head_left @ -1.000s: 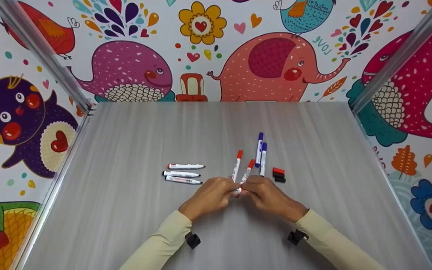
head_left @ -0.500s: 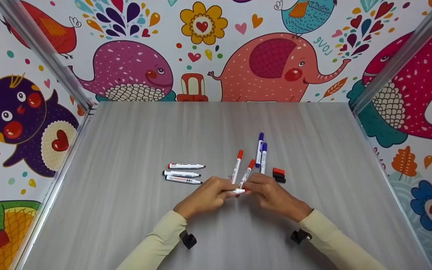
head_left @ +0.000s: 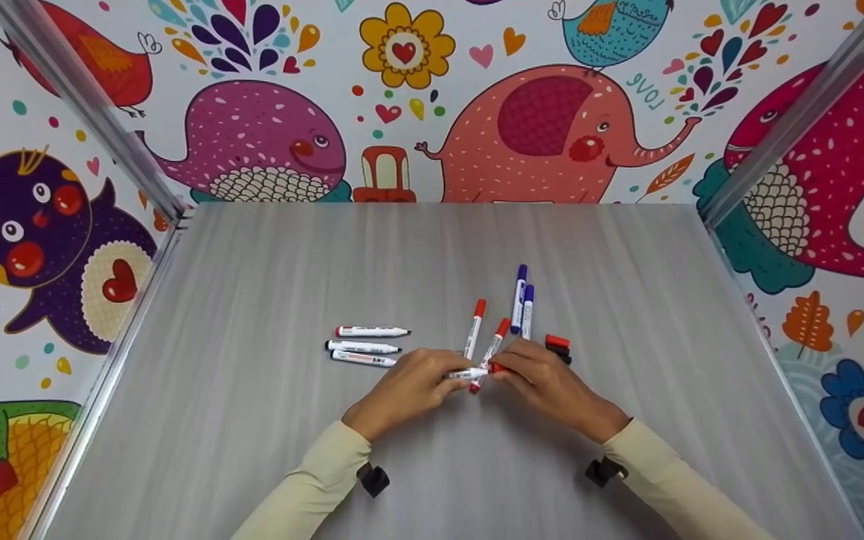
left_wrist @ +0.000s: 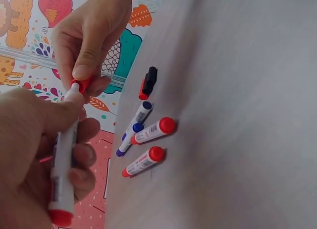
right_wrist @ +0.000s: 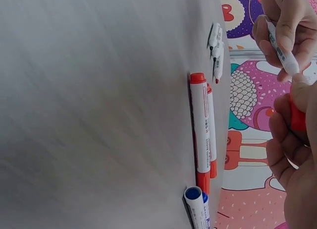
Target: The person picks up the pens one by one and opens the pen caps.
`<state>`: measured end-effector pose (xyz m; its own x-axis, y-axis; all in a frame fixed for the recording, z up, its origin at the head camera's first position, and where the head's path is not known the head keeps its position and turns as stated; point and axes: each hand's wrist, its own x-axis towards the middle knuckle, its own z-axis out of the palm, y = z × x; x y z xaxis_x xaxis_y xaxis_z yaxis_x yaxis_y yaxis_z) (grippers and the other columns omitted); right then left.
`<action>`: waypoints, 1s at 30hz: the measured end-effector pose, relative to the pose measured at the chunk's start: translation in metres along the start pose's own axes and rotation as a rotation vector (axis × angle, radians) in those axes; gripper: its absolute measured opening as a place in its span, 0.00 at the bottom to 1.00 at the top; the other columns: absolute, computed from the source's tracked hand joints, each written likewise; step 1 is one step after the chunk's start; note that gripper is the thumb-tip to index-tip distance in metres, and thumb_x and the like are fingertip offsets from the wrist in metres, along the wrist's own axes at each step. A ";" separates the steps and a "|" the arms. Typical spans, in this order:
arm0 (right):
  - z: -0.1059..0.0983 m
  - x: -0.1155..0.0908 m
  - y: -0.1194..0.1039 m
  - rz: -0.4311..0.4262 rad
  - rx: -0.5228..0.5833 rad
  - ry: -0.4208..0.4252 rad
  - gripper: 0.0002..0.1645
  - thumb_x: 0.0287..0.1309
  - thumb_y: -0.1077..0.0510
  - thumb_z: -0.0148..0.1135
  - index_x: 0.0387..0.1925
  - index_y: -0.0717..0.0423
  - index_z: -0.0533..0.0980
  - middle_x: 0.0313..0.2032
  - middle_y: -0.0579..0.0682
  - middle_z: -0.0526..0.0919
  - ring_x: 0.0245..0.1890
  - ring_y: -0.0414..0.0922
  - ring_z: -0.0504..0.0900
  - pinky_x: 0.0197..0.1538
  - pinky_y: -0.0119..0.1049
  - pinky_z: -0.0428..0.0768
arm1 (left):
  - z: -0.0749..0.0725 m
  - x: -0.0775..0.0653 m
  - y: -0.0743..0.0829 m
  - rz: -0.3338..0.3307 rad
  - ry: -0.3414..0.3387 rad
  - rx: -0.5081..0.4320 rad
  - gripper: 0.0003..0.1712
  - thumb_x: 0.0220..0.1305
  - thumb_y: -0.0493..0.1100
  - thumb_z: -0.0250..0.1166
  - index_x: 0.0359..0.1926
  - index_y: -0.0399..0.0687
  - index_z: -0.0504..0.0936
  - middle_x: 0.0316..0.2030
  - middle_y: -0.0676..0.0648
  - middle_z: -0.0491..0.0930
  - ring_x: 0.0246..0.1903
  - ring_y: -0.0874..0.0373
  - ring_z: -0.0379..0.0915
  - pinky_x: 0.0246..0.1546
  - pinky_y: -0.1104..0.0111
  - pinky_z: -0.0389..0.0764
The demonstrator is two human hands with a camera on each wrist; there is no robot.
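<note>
My left hand (head_left: 406, 390) grips a white marker with a red end plug (left_wrist: 63, 174), its tip pointing at the other hand. Between thumb and fingers, my right hand (head_left: 556, 386) pinches a red cap (left_wrist: 84, 84) right at the marker's tip. Whether tip and cap touch, I cannot tell. Just beyond the hands lie two red-capped markers, the farther one (head_left: 475, 330) and the nearer one (head_left: 496, 341); the nearer runs under the held marker in the head view.
Three uncapped markers (head_left: 372, 331) lie at the left, tips rightward. Two blue-capped markers (head_left: 519, 300) lie behind the right hand. Beside that hand are loose caps, a red one (head_left: 557, 341) and black ones (left_wrist: 150, 80). Printed panels (head_left: 267, 142) border the grey table (head_left: 289, 262).
My hands have drawn slightly apart and moved a little away from me. More of the held marker's white tip and the red cap now shows between them.
</note>
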<state>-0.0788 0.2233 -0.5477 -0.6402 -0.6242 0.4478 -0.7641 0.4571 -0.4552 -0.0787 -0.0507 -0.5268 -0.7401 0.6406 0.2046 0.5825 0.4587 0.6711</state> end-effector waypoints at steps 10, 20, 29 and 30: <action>0.001 -0.006 0.006 0.040 0.008 0.044 0.21 0.53 0.68 0.83 0.50 0.57 0.90 0.45 0.47 0.79 0.43 0.41 0.80 0.47 0.23 0.80 | 0.001 -0.013 -0.006 -0.023 0.057 0.108 0.10 0.70 0.41 0.78 0.50 0.45 0.90 0.43 0.51 0.90 0.38 0.63 0.80 0.43 0.66 0.86; 0.000 -0.009 0.007 0.106 -0.008 0.079 0.20 0.53 0.67 0.85 0.49 0.57 0.91 0.46 0.47 0.80 0.48 0.42 0.81 0.53 0.20 0.78 | 0.003 -0.025 -0.013 0.005 0.111 0.171 0.09 0.69 0.39 0.79 0.48 0.45 0.91 0.42 0.51 0.85 0.39 0.61 0.80 0.43 0.66 0.85; 0.001 -0.013 0.011 0.099 -0.006 0.082 0.22 0.52 0.71 0.84 0.50 0.60 0.90 0.47 0.48 0.81 0.49 0.44 0.83 0.56 0.15 0.75 | 0.001 -0.033 -0.018 0.009 0.141 0.194 0.08 0.69 0.39 0.79 0.47 0.45 0.92 0.42 0.51 0.84 0.41 0.60 0.79 0.45 0.65 0.84; 0.001 -0.014 0.011 0.098 -0.004 0.083 0.22 0.52 0.71 0.84 0.50 0.59 0.90 0.47 0.48 0.82 0.48 0.44 0.83 0.56 0.15 0.74 | 0.001 -0.034 -0.018 0.009 0.148 0.196 0.08 0.69 0.39 0.79 0.47 0.45 0.92 0.42 0.51 0.83 0.41 0.60 0.79 0.45 0.65 0.84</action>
<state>-0.0788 0.2362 -0.5599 -0.7161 -0.5220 0.4633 -0.6977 0.5161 -0.4969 -0.0636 -0.0804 -0.5470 -0.7673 0.5546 0.3220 0.6327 0.5731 0.5208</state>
